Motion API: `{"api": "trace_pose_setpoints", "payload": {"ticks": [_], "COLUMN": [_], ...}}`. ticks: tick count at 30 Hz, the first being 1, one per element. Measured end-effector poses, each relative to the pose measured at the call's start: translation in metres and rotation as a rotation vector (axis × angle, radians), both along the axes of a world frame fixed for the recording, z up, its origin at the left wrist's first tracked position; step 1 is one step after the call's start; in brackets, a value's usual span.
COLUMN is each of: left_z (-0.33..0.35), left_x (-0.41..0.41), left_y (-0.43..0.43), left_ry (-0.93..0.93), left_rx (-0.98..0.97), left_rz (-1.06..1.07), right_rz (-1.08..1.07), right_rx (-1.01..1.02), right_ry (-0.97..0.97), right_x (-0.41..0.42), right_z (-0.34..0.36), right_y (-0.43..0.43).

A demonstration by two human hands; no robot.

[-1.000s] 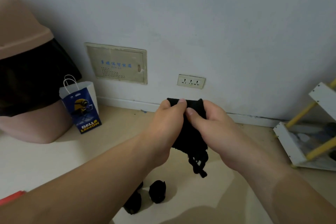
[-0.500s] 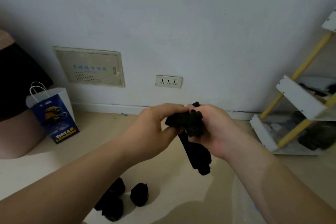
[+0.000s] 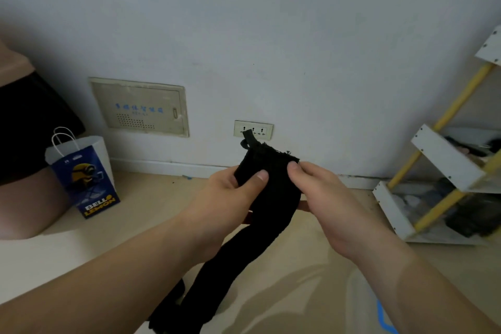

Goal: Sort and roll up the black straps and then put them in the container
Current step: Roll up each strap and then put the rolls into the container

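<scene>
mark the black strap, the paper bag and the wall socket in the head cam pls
black strap (image 3: 271, 214): head view, on the wide stretch hanging just below the two thumbs.
paper bag (image 3: 86, 179): head view, on the blue printed front face.
wall socket (image 3: 263, 129): head view, on the right part of the plate, beside the strap's tip.

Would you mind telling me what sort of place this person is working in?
Probably a room in a home, seen near floor level: a wall socket, a white-and-yellow shelf rack and a paper gift bag standing on the floor.
</scene>
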State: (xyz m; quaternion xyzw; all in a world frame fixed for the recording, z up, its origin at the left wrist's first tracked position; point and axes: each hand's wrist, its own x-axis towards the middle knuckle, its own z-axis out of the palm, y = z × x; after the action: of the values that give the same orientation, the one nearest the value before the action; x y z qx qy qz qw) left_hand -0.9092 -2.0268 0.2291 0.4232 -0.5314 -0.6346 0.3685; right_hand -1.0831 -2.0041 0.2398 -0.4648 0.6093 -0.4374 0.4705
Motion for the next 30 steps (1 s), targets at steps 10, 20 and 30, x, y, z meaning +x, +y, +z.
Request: {"api": "trace_pose_setpoints", "payload": {"ticks": [10, 20, 30], "left_z": [0.002, -0.004, 0.003], "left_x": [-0.003, 0.001, 0.006], "left_y": [0.002, -0.006, 0.001], "left_ry": [-0.004, 0.159, -0.087], "left_rx": [0.029, 0.273, -0.003], "left_rz": [0.051, -0.024, 0.027], "right_rz": [-0.023, 0.137, 0.087], "right_rx": [-0.074, -0.111, -0.072], "right_ry": [0.017, 0.112, 0.052], "right_x": [0.016, 0.019, 0.024], "right_z": [-0.007, -0.008, -0.014], "right_y": [-0.007, -0.005, -0.007]}}
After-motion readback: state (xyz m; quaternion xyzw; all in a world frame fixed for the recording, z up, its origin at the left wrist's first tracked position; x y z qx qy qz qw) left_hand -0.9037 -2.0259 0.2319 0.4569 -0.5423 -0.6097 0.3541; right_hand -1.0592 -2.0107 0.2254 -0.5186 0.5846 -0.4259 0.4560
